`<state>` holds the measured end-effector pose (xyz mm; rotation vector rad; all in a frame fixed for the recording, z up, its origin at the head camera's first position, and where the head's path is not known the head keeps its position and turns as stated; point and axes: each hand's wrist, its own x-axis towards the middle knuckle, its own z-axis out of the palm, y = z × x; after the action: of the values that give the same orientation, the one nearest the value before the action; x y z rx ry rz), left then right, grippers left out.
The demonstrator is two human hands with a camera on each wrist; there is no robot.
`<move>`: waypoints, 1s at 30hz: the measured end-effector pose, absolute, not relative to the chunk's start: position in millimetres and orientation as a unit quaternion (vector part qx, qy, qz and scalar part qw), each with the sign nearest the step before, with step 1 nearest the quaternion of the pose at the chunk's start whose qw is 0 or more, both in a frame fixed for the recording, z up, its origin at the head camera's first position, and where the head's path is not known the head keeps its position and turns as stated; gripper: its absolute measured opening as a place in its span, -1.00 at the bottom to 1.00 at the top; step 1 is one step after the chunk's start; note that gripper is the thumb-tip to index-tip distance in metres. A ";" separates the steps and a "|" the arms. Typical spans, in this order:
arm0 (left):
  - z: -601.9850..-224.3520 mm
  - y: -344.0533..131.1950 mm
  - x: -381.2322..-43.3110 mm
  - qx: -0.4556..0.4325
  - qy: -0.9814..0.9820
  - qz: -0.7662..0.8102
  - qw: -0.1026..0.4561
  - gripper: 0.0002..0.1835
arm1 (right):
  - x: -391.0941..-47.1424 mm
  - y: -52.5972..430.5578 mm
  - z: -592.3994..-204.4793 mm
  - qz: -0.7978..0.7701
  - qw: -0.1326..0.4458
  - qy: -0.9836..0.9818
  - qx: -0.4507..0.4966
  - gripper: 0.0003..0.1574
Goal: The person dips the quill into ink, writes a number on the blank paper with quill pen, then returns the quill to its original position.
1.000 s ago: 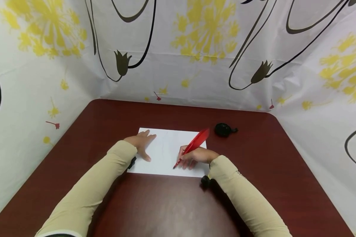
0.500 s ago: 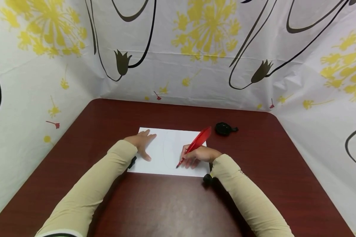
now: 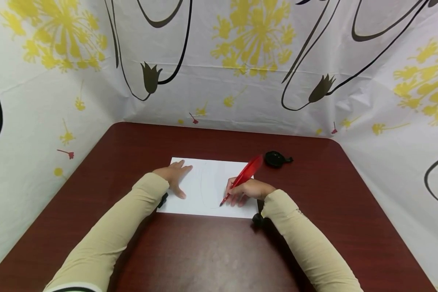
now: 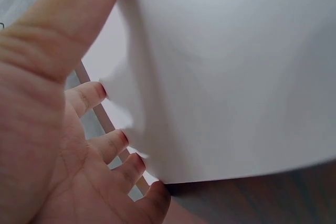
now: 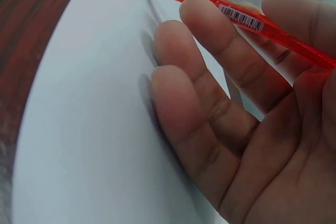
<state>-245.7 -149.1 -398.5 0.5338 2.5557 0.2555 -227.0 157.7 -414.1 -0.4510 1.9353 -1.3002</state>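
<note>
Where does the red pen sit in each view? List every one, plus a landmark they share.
Head: red pen just right of centre, in the right hand.
Left wrist: not in it.
Right wrist: red pen along the top, slanting to the right edge.
Shared landmark: white paper.

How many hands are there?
2: the left hand, spread on the left end of the white rectangular paper sheet; the right hand, nearer its right end, holding a red feather-topped pen.
</note>
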 end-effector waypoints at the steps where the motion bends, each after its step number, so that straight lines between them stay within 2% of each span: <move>1: -398.8 -149.0 -245.9 0.196 0.942 0.096 0.256 0.28 | -227.4 158.6 -414.2 -0.509 0.374 0.756 -0.175 -0.76; 30: -400.5 -150.4 -242.2 0.198 0.942 0.096 0.253 0.25 | -234.1 160.4 -415.3 -0.510 0.360 0.767 -0.149 -0.82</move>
<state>-242.2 -150.4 -400.5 0.5372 2.5606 0.2615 -234.1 160.4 -415.3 -0.3851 1.9771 -1.3142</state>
